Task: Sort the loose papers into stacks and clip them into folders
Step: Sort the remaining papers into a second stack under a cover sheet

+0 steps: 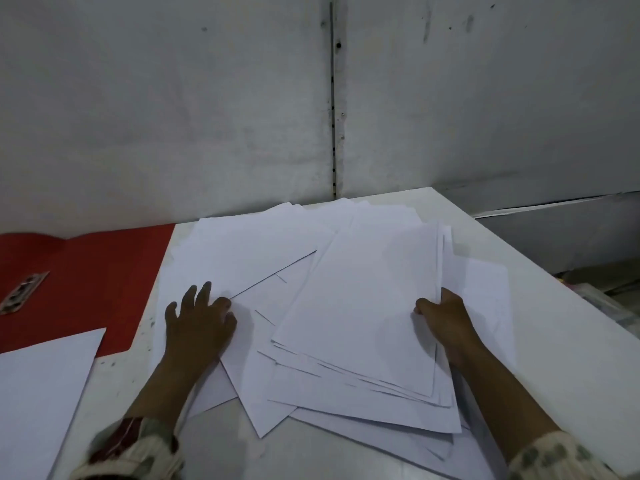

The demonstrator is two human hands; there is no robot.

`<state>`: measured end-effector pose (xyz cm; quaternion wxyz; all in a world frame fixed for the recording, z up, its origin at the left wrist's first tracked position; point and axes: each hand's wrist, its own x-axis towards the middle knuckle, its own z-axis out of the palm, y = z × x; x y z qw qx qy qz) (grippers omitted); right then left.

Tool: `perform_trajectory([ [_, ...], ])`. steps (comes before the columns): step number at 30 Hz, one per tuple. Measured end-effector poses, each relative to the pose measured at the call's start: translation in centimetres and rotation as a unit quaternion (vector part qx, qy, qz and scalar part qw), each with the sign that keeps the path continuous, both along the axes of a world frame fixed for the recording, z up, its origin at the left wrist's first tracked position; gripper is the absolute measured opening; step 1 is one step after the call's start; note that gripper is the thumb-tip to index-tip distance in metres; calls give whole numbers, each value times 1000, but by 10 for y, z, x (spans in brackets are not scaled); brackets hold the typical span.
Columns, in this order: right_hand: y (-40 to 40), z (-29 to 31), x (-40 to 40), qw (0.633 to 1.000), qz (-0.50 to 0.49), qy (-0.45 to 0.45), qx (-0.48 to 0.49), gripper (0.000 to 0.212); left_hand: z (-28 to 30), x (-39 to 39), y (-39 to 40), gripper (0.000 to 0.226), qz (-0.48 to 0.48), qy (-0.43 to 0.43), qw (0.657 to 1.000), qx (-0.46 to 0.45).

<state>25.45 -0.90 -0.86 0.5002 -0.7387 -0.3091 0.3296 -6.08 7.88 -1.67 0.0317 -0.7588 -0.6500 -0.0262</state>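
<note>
I am seeing my left hand (199,320), fingers spread, pinning loose papers (263,258) at nine o'clock, while my right hand (441,315) is pinching a gathered stack (363,306) at three.

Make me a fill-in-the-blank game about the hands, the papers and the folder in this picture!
1. The open folder at the table's left is colored ____.
2. The left hand rests flat on the loose ____.
3. The right hand grips the stack of papers at its ____ edge.
4. The metal clip lies on the ____.

Missing words: red; papers; right; folder
</note>
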Motion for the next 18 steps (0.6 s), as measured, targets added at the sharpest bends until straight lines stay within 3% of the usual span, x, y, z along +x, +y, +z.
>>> perform_trajectory([
  [7,0,0,-3,1000,-4,-6,5,7,-4,-4,12,52,22,69,997,-40],
  [18,2,-7,-3,1000,-11,-25,5,7,-10,-18,20,56,20,-48,999,-11],
])
